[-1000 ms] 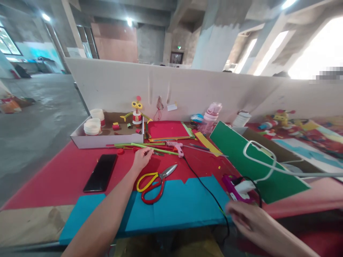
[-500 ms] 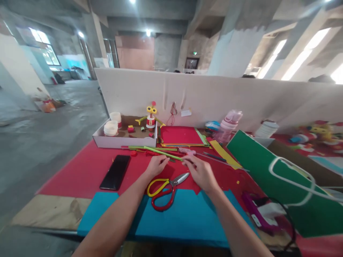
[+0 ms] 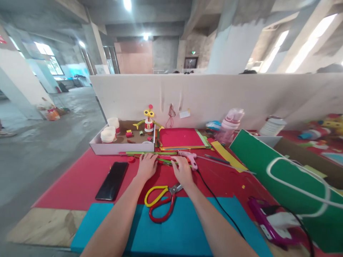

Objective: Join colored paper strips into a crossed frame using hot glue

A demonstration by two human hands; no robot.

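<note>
My left hand rests over the thin paper strips at the back of the red surface, its fingers stretched forward. My right hand reaches to the same strips, fingers apart. Between the hands lie narrow green strips, with red ones among them. A pink glue gun lies just past my right hand, its black cord trailing toward the front. Scissors with one yellow and one red handle lie below my hands; my right wrist hides the blade tips.
A black phone lies at left. Behind it stands a white tray with cups, small paper rolls and a yellow-headed figure. Coloured sheets are stacked at the back. Blue paper covers the front edge; a green board leans right.
Both hands have moved slightly left, and my fingers have come down onto the strips. The light green strip raised between them earlier is now low among the others. The view has shifted slightly.
</note>
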